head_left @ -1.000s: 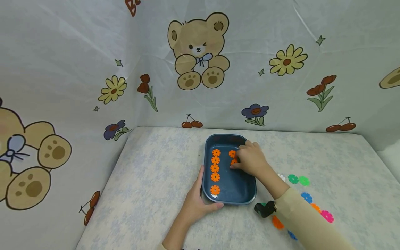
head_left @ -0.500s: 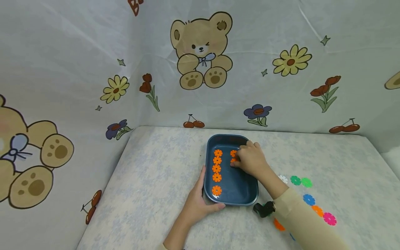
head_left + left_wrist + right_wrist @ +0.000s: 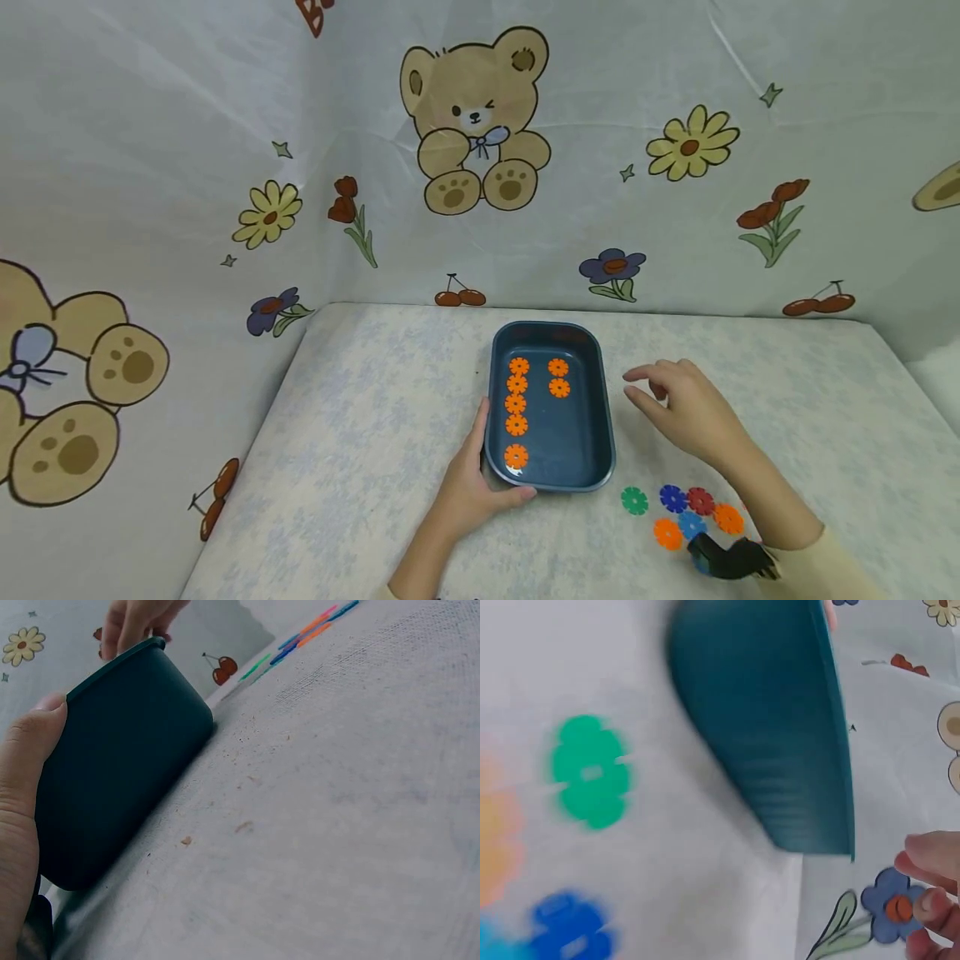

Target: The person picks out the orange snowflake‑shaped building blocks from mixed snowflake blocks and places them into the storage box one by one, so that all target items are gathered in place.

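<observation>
Glossy rounded tray [image 3: 603, 417], toothed orange discs [image 3: 516, 404]

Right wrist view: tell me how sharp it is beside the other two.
Right wrist view: smeared by motion blur, the green flower disc and blue tray soft-edged. Head view: sharp and evenly lit, with glare on the tray floor. Left wrist view: tray wall and left hand fairly crisp, the far discs tiny.

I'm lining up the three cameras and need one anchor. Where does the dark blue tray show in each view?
Head: the dark blue tray sits mid-table, the left hand gripping its near-left corner.
Left wrist: its outer wall fills the left side, beside the thumb.
Right wrist: its blurred wall spans the upper middle.
Shared landmark: the green flower disc right of the tray.
</observation>
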Demonstrator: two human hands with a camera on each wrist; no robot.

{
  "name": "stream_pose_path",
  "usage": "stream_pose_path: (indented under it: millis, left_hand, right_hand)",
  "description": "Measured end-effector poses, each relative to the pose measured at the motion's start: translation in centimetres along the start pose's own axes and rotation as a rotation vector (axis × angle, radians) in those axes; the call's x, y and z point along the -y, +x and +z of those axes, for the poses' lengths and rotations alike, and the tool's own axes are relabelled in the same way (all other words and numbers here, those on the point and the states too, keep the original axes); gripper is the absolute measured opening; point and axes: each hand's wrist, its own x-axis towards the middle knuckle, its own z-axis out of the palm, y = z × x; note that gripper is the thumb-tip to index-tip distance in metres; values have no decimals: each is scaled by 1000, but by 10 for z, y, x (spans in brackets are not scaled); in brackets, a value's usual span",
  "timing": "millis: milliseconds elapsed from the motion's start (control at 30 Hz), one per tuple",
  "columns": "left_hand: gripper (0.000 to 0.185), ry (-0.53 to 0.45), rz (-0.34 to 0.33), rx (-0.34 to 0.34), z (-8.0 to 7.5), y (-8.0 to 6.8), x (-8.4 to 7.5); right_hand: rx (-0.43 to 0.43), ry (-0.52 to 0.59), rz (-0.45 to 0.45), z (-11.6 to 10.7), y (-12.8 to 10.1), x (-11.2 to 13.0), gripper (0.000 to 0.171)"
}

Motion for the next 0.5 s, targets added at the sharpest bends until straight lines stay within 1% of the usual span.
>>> stream_pose_path:
  millis: [133,233,267,400,433,500]
  left_hand:
    - [127,-7,-8,-1,0,0,0]
    - [127,-9,-11,-1,0,0,0]
    - [127,-9,-9,-1,0,0,0]
    - [127,-10,-10,1,1,-1,-1]
    - [127,-11,-12,1,1,-1,-1]
    - [127,-11,-15,1,1,-1,-1]
  right_hand:
    - [149,24,45,-2,-28,-12,17]
    - [265,65,34,4,-48,-22,16]
    - [291,85,23,7,-53,-25,16]
    - [351,186,-14,20,-72,-32,23]
    - [356,201,-15,23,-74,-32,26]
    - [371,192,0,29,-78,-30,33]
